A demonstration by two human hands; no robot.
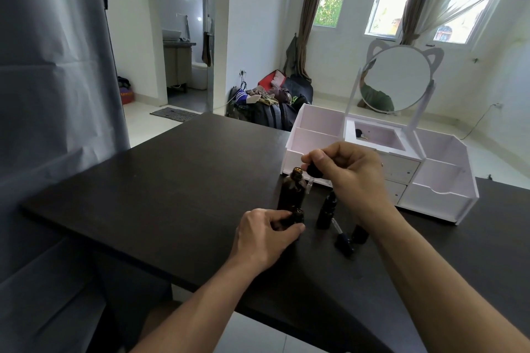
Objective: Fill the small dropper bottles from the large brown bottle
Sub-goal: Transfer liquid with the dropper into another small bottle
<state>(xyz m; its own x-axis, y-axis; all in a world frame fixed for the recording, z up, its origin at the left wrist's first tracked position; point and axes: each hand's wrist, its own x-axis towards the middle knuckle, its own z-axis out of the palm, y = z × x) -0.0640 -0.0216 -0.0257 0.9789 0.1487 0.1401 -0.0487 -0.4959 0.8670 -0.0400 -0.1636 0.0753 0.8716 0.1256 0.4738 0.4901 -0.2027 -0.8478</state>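
**Dropper raised beside the open large bottle**

Here we note the dark table (160, 180): broad bare surface to the left, its near edge running diagonally just below our forearms. A white organiser (430, 180) with a cat-ear mirror (397, 79) closes off the right rear.

The large brown bottle (292, 190) stands upright mid-table, mouth open and pointing up. Our left hand (265, 238) grips a small bottle (296, 216) just before it, also upright. Our right hand (350, 172) pinches a dropper (314, 170) beside the large bottle's neck, its long axis tilted and its glass tip down, apparently. Another dropper (342, 239) lies flat near two more small bottles (327, 212).
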